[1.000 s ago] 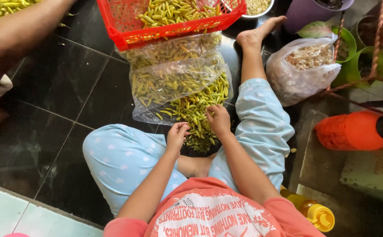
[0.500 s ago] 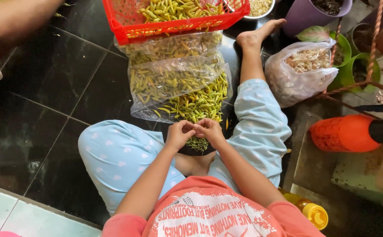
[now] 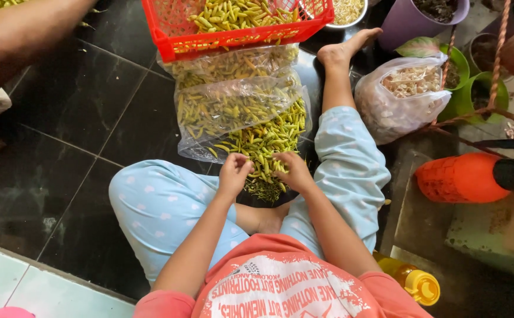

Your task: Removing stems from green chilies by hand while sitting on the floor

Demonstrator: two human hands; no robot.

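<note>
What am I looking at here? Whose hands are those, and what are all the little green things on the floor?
The camera sits on a person's head and looks straight down, so you see their own arms, their lap in pale blue trousers, and the dark tiled floor they sit on. The left hand and the right hand are both at the near edge of a pile of small green chillies, fingers curled as if pinching at them; what each one grips is too small to make out. The pile spills out of a clear plastic bag. Beyond it stands a red basket with more chillies inside. To the right lies another clear bag of pale bits, and a yellow bottle is near the knee. The arm at the top left belongs to somebody else.
</note>
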